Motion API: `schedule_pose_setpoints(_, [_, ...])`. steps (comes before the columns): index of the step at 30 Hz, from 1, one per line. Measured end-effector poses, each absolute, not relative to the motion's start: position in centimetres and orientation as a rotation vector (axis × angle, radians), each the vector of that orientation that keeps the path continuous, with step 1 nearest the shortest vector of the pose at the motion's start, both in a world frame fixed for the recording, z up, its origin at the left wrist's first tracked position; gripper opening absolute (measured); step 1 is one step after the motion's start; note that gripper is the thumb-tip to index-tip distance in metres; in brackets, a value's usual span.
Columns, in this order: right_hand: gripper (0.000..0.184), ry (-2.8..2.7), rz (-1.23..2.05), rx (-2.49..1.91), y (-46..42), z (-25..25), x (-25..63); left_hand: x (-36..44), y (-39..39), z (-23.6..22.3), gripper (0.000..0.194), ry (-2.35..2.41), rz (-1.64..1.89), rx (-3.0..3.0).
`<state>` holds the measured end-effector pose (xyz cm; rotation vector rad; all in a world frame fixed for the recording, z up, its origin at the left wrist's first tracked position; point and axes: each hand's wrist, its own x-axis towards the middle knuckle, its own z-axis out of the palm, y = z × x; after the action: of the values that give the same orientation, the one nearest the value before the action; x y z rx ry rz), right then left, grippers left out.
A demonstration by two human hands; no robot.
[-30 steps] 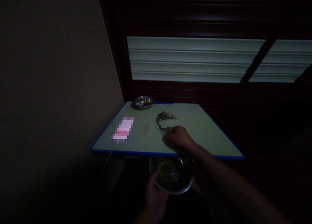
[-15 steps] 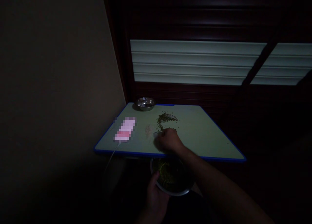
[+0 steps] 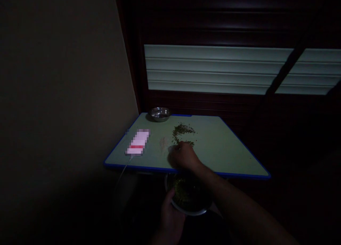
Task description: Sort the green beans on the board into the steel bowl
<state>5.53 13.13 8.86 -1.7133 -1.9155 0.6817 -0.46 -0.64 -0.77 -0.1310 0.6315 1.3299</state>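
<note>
My right hand [image 3: 183,156] rests on the pale green table [image 3: 221,149], knuckles up and fingers curled down at the near edge of a scatter of small green beans [image 3: 183,133]. What its fingertips hold, if anything, is hidden. My left hand [image 3: 170,216] grips the near rim of a steel bowl [image 3: 188,195] partly filled with green beans, held just below the table's blue front edge. A small pale heap [image 3: 163,144] lies just left of my right hand.
A small steel dish [image 3: 159,113] stands at the table's far left corner. A blurred-out phone [image 3: 137,142] lies at the left with a white cable running off the front edge. A wall rises on the left, a dark shutter behind. The room is dim.
My right hand has slid left and toward me along the table, from the bean scatter's right side to near the pale heap. My left hand still holds the bowl.
</note>
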Motion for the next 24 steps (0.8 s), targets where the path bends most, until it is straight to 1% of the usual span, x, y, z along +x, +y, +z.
schedule_pose_setpoints(5, [0.013, -1.877, 0.752, -1.648, 13.3, 9.3, 5.6, -0.7, -0.8, -0.5, 0.022, 0.625, 1.329, -0.164])
schedule_pose_setpoints(10, [0.011, -1.73, 0.984, -1.54, 15.3, 10.3, 10.2, -0.5, -0.9, -0.1, 0.023, 0.646, 1.378, -0.181])
schedule_pose_setpoints(13, [0.008, -1.706, 0.852, -1.435, 17.2, 10.2, 13.5, -0.3, -0.8, -0.2, 0.026, 0.674, 1.36, -0.2])
schedule_pose_setpoints(16, [0.013, -1.706, 0.685, -1.389, 18.4, 9.6, 15.9, -0.2, -0.6, -0.6, 0.027, 0.686, 1.363, -0.204])
schedule_pose_setpoints(24, [0.017, -1.829, 0.472, -1.387, 18.4, 7.7, 18.0, -0.1, -0.9, -0.6, 0.032, 0.714, 1.334, -0.162])
